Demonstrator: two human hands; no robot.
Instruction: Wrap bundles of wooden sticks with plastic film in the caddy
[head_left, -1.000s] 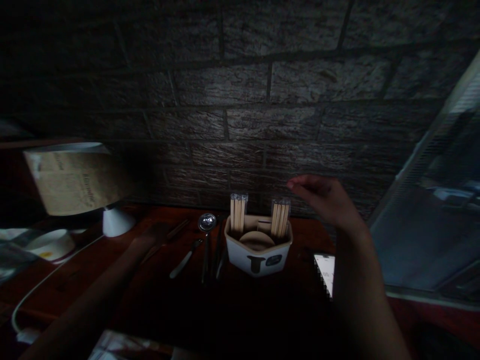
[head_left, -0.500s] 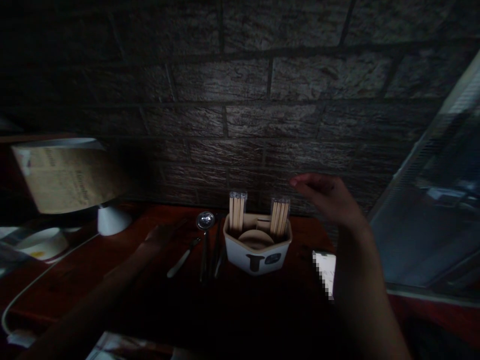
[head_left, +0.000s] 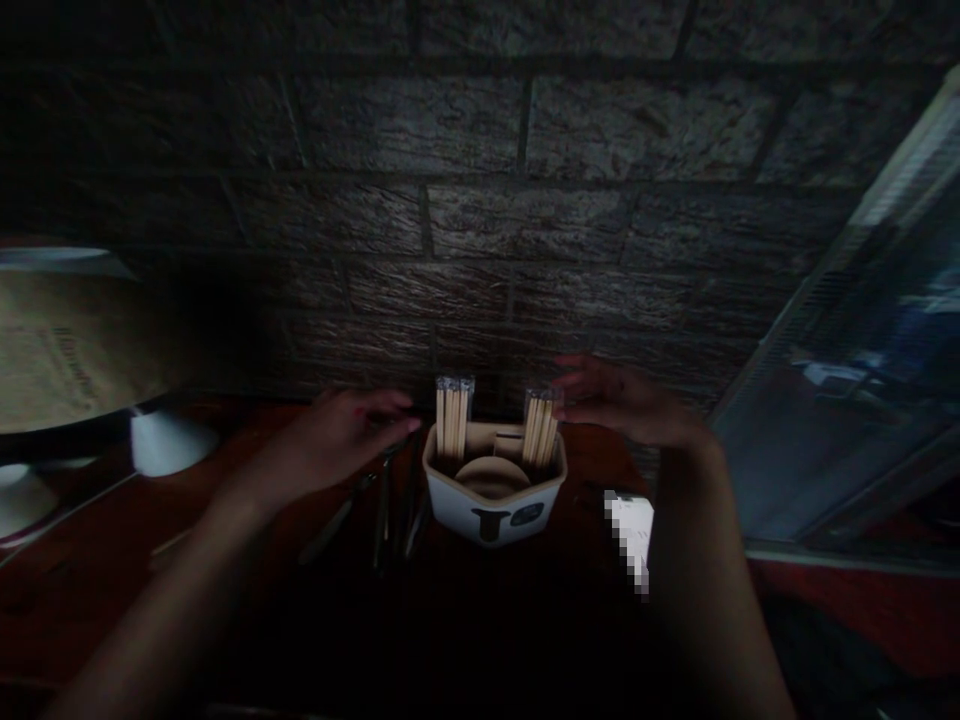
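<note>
A white and tan caddy (head_left: 491, 525) stands on the table with two upright bundles of wooden chopsticks in clear wrap. My left hand (head_left: 330, 440) reaches over the cutlery, thumb and fingers apart, just left of the left chopstick bundle (head_left: 451, 420). At the right chopstick bundle (head_left: 540, 430) is my right hand (head_left: 630, 400), its fingers spread and the tips close to the wrap; whether they touch it I cannot tell. Below my left hand lie dim utensils, including one with a pale handle (head_left: 326, 530). The ladle's bowl is hidden behind that hand.
A lamp with a printed shade (head_left: 67, 345) and white base (head_left: 169, 442) stands left, beside a white cup-like vessel (head_left: 22, 498). A lit phone (head_left: 634, 530) lies on the right of the table. A dark brick wall (head_left: 480, 230) rises behind, with a glass panel (head_left: 840, 400) at right.
My left hand has lifted off the table's left part and moved right to the caddy. My right hand has come lower and left, its fingers spreading at the right bundle. The view has shifted right.
</note>
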